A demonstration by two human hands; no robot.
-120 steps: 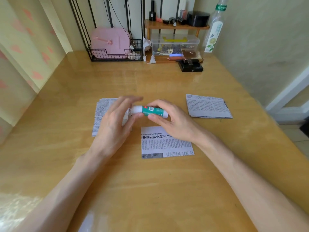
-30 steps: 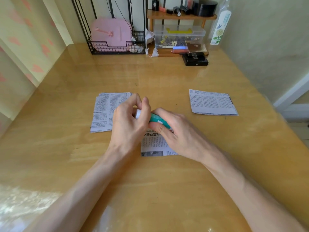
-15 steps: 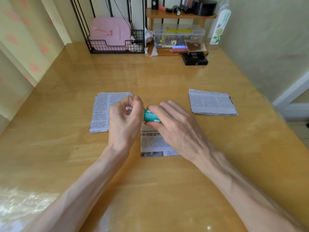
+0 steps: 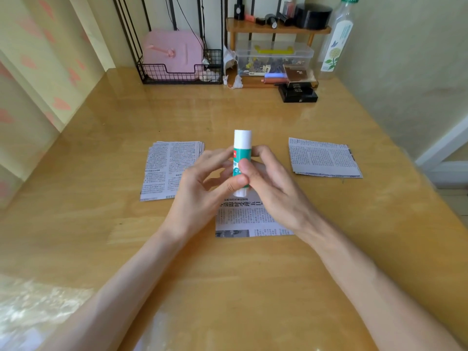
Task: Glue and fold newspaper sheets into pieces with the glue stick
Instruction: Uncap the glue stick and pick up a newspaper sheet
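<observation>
Currently, glue stick: I am seeing it standing upright between both hands, white cap on and pointing up, green label round the middle, white base at the bottom. It is sitting over the far edge of the single sheet, and I cannot tell whether the base is touching the paper.
left hand: it is pinching the lower half of the stick, with the thumb pressing the near side close to the base and the fingers reaching in toward the tube's left side.
right hand: it is gripping the stick's middle, with the thumb lying across the green label and the forefinger curling round behind, just under the cap.
single sheet: it is lying flat on the table directly beneath the hands, its large headline characters running along the far edge. The right wrist is covering its right side.
left stack: a pile of newspaper pieces is lying just left of the hands, and the left hand is hiding its near right corner.
right stack: a second pile is lying well apart to the right, with neither hand touching it.
table: glossy wood is carrying everything I am watching.
back edge: a wire basket is holding a pink case. Beside it a clear box is sitting under a small wooden shelf, a black box is lying in front of it, and a tall bottle is standing at the right.
</observation>
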